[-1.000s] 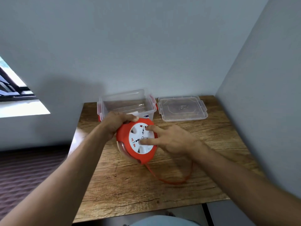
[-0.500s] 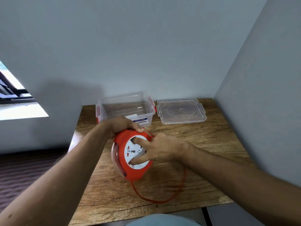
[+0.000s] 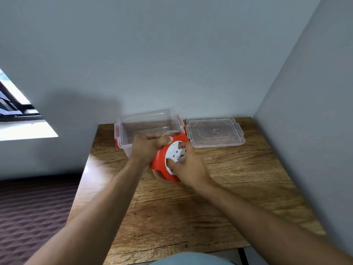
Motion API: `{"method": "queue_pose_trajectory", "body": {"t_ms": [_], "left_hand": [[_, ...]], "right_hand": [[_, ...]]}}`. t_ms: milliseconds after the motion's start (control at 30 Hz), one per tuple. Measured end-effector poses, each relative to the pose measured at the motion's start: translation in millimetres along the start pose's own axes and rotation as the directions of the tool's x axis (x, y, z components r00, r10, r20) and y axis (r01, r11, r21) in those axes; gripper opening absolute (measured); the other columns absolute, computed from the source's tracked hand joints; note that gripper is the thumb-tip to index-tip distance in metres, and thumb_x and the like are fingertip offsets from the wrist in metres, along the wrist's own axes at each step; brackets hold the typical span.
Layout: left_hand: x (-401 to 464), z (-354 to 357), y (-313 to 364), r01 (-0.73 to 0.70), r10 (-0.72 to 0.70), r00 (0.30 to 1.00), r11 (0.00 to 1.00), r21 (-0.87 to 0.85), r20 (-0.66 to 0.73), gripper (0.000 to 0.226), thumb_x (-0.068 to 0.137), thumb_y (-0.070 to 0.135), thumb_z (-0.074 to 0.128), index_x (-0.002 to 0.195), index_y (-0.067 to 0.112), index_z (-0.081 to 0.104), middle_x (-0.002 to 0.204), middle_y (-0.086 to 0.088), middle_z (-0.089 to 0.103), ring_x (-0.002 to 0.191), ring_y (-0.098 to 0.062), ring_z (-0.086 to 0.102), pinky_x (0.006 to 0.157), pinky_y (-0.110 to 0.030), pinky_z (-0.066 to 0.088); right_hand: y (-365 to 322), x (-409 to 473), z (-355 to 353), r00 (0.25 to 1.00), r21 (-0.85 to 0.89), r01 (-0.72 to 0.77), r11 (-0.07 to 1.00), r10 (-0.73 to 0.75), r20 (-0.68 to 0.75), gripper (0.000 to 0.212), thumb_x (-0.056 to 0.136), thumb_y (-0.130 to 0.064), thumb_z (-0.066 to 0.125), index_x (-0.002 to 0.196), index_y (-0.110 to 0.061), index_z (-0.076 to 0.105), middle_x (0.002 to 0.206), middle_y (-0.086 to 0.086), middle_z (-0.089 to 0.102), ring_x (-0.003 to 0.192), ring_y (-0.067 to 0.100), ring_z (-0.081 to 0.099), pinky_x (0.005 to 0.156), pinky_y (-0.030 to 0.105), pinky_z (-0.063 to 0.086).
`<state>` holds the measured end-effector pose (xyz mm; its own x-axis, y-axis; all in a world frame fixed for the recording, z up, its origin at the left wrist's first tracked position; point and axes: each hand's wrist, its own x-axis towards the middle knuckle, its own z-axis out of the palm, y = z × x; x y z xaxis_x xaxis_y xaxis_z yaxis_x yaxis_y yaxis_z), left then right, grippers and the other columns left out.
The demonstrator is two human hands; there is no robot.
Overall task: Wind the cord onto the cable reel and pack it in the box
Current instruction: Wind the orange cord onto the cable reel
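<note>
Right, one cable reel, orange with a white socket face, was held up just above the tabletop, tilted, right in front of the box. Two hands were on it. Left hand had its grip closed over the reel's top edge, fingers curled round the rim. Right hand sat on the white face, thumb and fingers curled and pinching at it; grip closed on the reel. Cord: I could only see red turns through the clear lower flange, no loose length visible on the wood.

One box, clear plastic, open-topped, red latches at its ends, stood at the back of the tabletop against the wall. One lid, clear, lay flat just beside the box on its right, not touching the reel. Nothing showed inside the box.

Frame was motion-blurred, so fingertip contact on the face wasn't sharp. One window sat off to the left.
</note>
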<state>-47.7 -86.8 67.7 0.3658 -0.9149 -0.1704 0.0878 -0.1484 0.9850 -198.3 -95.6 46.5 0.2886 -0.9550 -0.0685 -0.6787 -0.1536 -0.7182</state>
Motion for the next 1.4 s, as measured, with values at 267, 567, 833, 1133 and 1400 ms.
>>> {"method": "queue_pose_trajectory", "body": {"t_ms": [267,567,833,1133,1400], "left_hand": [[-2.7,-12.6,-24.7,0.066,-0.064,0.995,0.997,0.027,-0.071,0.022,0.073,0.013,0.088,0.093,0.006,0.082,0.086,-0.012,0.082,0.071,-0.026,0.078,0.063,-0.034,0.063],[13.3,-41.7,-15.8,0.351,-0.404,0.883,0.907,0.234,0.240,0.041,0.077,0.019,0.083,0.111,-0.002,0.075,0.103,-0.024,0.079,0.084,-0.037,0.077,0.066,-0.037,0.062],[17.5,-43.4,-16.4,0.416,-0.522,0.805,0.836,0.358,0.282,0.041,0.073,0.021,0.085,0.110,0.004,0.077,0.105,-0.020,0.079,0.083,-0.033,0.078,0.069,-0.038,0.062],[12.9,-32.0,-0.3,0.418,-0.587,0.751,0.777,0.471,0.303,0.046,0.074,0.022,0.086,0.115,0.004,0.075,0.102,-0.018,0.080,0.086,-0.035,0.078,0.071,-0.040,0.063],[11.4,-31.7,-1.8,0.330,-0.457,0.857,0.841,0.429,0.237,0.036,0.071,0.023,0.089,0.102,0.008,0.077,0.092,-0.013,0.082,0.078,-0.031,0.079,0.064,-0.036,0.063]], "right_hand": [[-1.3,-5.4,-1.8,0.863,0.517,-0.490,0.702,0.307,0.402,0.048,0.094,-0.017,0.067,0.131,-0.032,0.040,0.105,0.017,0.071,0.048,0.019,0.067,0.040,0.028,0.052],[5.8,-16.3,-48.7,0.613,-0.495,0.790,0.361,-0.430,0.663,0.048,0.104,-0.034,0.045,0.149,-0.043,0.031,0.152,0.010,0.034,0.091,0.026,0.064,0.075,0.042,0.059],[18.0,-13.7,-35.0,0.323,-0.340,0.938,0.065,-0.519,0.792,0.060,0.097,-0.018,0.059,0.143,-0.046,0.032,0.159,0.014,0.021,0.095,0.033,0.067,0.053,0.038,0.057],[10.0,-0.5,-21.1,0.265,-0.303,0.953,-0.010,-0.458,0.849,0.068,0.087,-0.027,0.072,0.140,-0.046,0.033,0.154,0.013,0.027,0.085,0.045,0.067,0.053,0.045,0.059],[12.8,-4.3,-23.0,0.371,-0.381,0.921,0.082,-0.487,0.791,0.064,0.095,-0.034,0.064,0.148,-0.041,0.029,0.150,0.021,0.032,0.087,0.039,0.069,0.058,0.044,0.059]]}}
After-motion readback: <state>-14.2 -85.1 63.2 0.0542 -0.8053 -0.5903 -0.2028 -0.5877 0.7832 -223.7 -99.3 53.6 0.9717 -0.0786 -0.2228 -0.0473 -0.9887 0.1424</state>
